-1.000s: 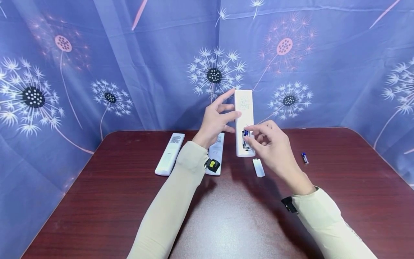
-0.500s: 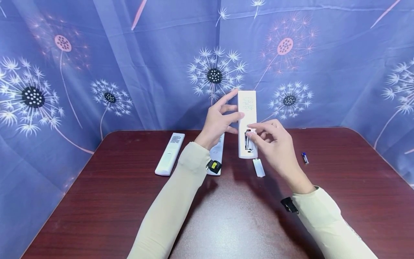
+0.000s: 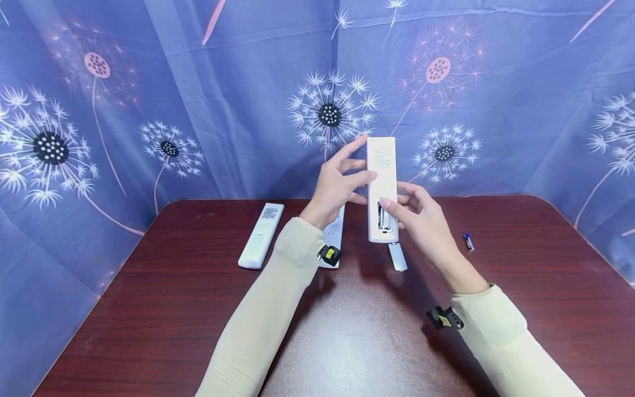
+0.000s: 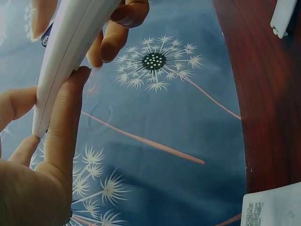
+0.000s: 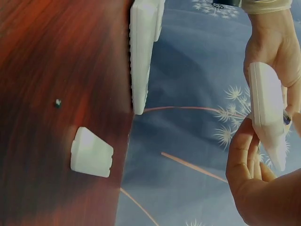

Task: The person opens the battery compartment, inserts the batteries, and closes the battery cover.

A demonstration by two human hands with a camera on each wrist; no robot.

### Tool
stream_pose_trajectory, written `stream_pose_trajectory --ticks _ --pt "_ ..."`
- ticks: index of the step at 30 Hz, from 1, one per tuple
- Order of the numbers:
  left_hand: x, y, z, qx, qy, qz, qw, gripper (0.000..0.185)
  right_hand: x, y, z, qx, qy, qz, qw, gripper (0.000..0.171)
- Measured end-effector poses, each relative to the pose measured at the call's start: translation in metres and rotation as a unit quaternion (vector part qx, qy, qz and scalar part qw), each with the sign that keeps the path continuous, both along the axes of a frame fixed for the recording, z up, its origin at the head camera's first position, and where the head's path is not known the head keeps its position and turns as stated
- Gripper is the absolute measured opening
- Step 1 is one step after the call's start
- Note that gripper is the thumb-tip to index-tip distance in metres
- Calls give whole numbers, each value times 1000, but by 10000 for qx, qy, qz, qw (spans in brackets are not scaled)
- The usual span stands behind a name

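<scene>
My left hand (image 3: 334, 190) grips a white remote control (image 3: 382, 187) upright above the table, its back toward me and its battery compartment uncovered. My right hand (image 3: 429, 226) holds the lower part, thumb over the top of the compartment and fingers behind the remote. In the left wrist view a AAA battery (image 4: 45, 38) with a dark blue end juts from the remote's back beneath the right thumb. The right wrist view shows the remote edge-on between both hands, with a bit of the battery (image 5: 287, 117) by the thumb. Below lies a white battery cover (image 3: 397, 257).
A blue AAA battery (image 3: 468, 242) lies on the dark red table (image 3: 188, 309) at the right. Two more white remotes lie to the left: one remote (image 3: 260, 237) in full view, another remote (image 3: 334, 237) partly behind the left wrist. A blue dandelion curtain (image 3: 238, 110) hangs behind.
The remote and left hand have shifted slightly right. My right hand's fingers have gone from the compartment to behind the remote, leaving the thumb in front; the blue battery seen there is now mostly covered.
</scene>
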State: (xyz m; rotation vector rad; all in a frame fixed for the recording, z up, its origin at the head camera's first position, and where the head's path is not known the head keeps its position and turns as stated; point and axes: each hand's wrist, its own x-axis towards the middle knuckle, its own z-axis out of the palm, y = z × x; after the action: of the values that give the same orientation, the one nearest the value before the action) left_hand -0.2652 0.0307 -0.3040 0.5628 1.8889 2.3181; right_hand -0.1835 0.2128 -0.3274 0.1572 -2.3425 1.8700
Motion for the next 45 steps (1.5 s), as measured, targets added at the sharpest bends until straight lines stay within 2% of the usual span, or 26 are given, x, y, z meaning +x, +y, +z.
stream_pose_trajectory --ticks 11,17,24,31,45 --pt "3 3 2 -97 72 -104 9999 73 -1 -2 1 -732 -410 261 9961 37" --pt "3 3 3 39 68 -151 9999 73 -2 -1 1 -974 -454 268 9938 30" --pt "3 2 4 -22 103 -161 9998 73 -5 3 -1 -654 -277 278 9971 31" --pt "3 1 5 3 81 -166 9998 72 -6 5 -1 -631 -248 417 9968 35" --pt "2 -1 3 43 67 -177 9998 73 -3 8 0 -130 -173 546 9983 43"
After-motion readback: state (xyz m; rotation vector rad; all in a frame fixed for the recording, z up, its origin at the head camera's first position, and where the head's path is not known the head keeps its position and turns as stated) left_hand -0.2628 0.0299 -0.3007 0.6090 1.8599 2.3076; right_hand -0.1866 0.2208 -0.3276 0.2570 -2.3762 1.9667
